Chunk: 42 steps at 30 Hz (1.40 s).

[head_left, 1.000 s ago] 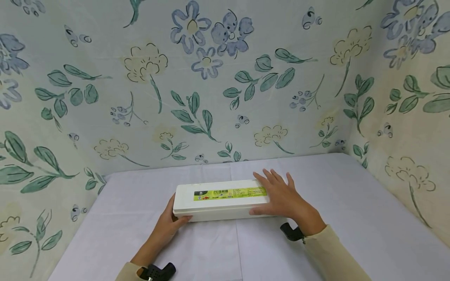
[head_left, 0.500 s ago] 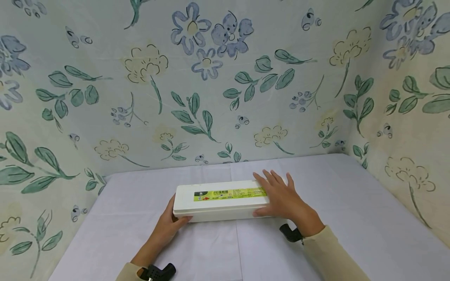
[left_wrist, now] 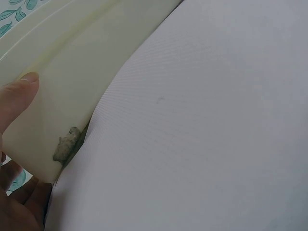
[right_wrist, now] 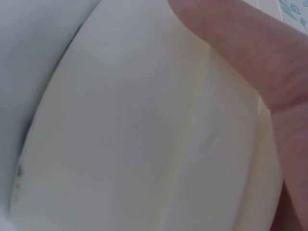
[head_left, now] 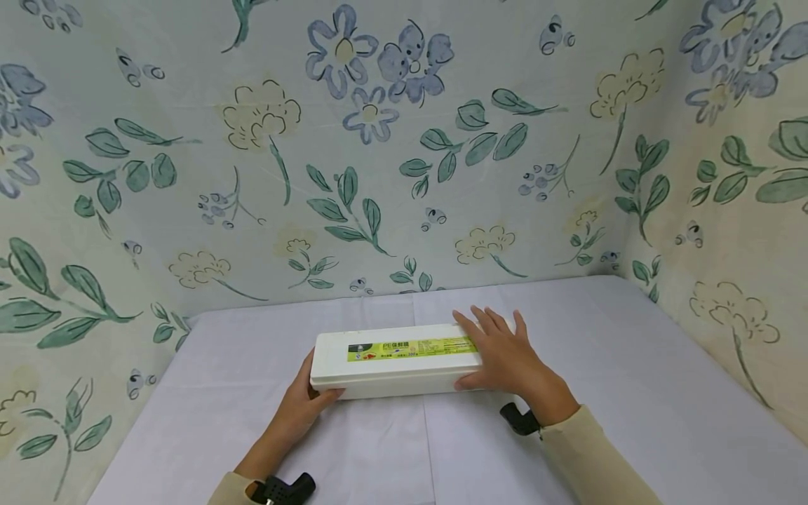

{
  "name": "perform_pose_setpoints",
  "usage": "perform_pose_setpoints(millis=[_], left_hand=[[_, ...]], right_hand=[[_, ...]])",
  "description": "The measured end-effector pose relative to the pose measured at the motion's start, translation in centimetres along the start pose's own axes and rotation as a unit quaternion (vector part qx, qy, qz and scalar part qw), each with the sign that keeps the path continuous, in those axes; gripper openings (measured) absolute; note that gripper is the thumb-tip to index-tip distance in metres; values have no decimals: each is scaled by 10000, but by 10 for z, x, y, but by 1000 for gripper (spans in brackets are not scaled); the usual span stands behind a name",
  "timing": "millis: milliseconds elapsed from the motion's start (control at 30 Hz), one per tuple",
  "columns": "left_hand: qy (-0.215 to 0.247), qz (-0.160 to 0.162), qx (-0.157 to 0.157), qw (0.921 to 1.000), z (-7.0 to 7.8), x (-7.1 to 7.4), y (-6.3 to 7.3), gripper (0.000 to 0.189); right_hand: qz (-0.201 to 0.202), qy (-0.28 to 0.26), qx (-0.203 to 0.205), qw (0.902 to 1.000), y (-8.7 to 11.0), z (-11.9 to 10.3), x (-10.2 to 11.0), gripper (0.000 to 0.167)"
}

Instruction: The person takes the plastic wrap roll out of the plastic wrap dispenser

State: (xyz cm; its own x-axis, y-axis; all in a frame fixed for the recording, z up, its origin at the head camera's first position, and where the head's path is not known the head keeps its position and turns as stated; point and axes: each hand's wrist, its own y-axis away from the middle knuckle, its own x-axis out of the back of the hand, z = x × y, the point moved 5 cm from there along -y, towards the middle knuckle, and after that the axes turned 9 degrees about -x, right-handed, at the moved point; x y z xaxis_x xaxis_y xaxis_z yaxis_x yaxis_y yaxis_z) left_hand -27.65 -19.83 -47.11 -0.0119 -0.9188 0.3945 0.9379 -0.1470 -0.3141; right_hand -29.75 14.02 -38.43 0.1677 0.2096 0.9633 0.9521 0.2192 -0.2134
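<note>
Head view shows the left hand (head_left: 301, 401) pinching the left end of a white cling-film box (head_left: 379, 373), its thumb on the near wall and its other fingers passing round the end; the left wrist view shows that thumb flat on the plastic. At the right end, the right hand (head_left: 510, 358) lies palm down with its fingers spread towards the far edge and its thumb against the near wall; how hard it presses, I cannot tell. The step in hand looks like steadying the box at both ends. Doing it well would call for even pressure from the two hands, the thumbs clear of the seam below the lid (head_left: 334, 344), and no squeezing that might flex the walls.

The box lies lengthwise from left to right in the middle of the white tablecloth (head_left: 366, 456). Its lid is down, so whatever is inside is hidden; only the yellow-green label (head_left: 413, 348), printed "PE保鲜膜", suggests wrap. A grey smudge (left_wrist: 67, 146) marks the wall low at the left end. Beyond the table's far edge hangs a floral backdrop (head_left: 372, 161).
</note>
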Motion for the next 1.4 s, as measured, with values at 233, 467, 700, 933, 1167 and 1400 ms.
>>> perform_pose_setpoints(millis=[233,467,700,933,1167,1400], left_hand=[[-67,-27,103,9999,0,0,1,97],[-36,-12,-3,10000,1,1,1,96],[7,-18,-42,10000,1,1,0,96],[-11,-35,-53,10000,1,1,0,96],[74,-49,49,9999,1,0,-1,97],[130,-38,152,9998,0,0,0,98]], right_hand=[[126,29,22,9999,1,-2,0,116],[166,3,41,9999,-1,-2,-1,113],[229,8,135,9996,-1,-2,0,105],[260,-22,176,9995,-2,-1,-1,104],[324,10,212,9992,-1,0,0,103],[386,66,244,9989,-1,0,1,103]])
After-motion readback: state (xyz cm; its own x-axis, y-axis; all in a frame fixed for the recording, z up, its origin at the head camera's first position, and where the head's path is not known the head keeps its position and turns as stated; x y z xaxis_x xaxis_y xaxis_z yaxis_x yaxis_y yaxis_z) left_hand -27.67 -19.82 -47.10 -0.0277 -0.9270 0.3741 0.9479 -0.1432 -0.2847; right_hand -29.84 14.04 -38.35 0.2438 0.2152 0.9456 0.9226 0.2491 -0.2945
